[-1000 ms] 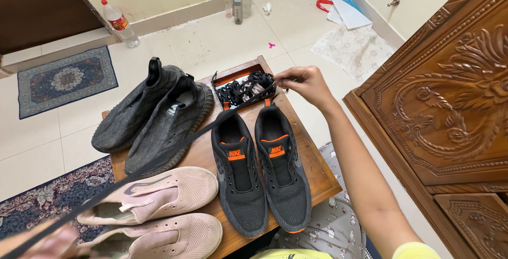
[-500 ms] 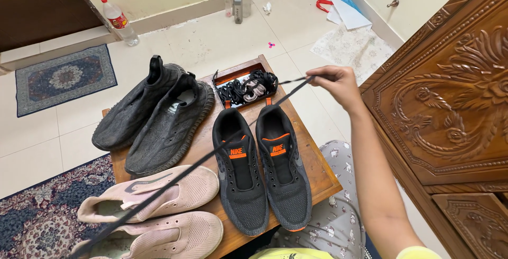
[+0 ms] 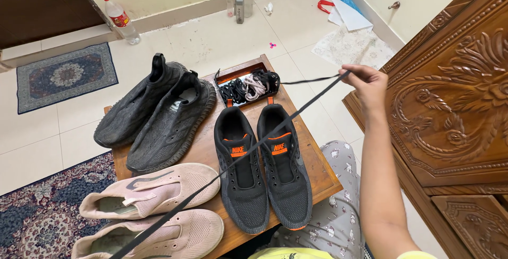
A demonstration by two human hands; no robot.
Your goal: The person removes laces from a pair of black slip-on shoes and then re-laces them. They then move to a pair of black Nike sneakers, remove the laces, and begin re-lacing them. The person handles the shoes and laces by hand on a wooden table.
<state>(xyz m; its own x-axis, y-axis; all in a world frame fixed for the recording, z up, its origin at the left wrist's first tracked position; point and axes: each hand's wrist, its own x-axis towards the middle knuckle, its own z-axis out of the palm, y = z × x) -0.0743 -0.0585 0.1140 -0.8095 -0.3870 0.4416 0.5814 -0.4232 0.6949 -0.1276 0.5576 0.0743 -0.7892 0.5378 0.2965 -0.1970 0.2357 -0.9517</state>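
Observation:
My right hand (image 3: 368,85) is raised to the right of the small wooden table (image 3: 324,170) and pinches a long black shoelace (image 3: 248,153). The lace runs taut diagonally from that hand down to the bottom left edge, crossing a pair of dark grey sneakers with orange tongues (image 3: 262,164) and a pair of pink sneakers (image 3: 151,211). A short tail of lace points back toward a small tray of bundled laces (image 3: 248,85). A pair of black knit shoes (image 3: 156,113) lies at the table's far left. My left hand is out of view.
A carved wooden cabinet (image 3: 460,111) stands close on the right. Patterned rugs (image 3: 66,74) lie on the tiled floor at left. A plastic bottle (image 3: 121,20), small bottles (image 3: 241,2) and papers (image 3: 352,31) sit by the far wall.
My right hand has lifted away from the tray and moved right, drawing the black lace out until it stretches taut. My left hand has dropped out of view at the bottom left.

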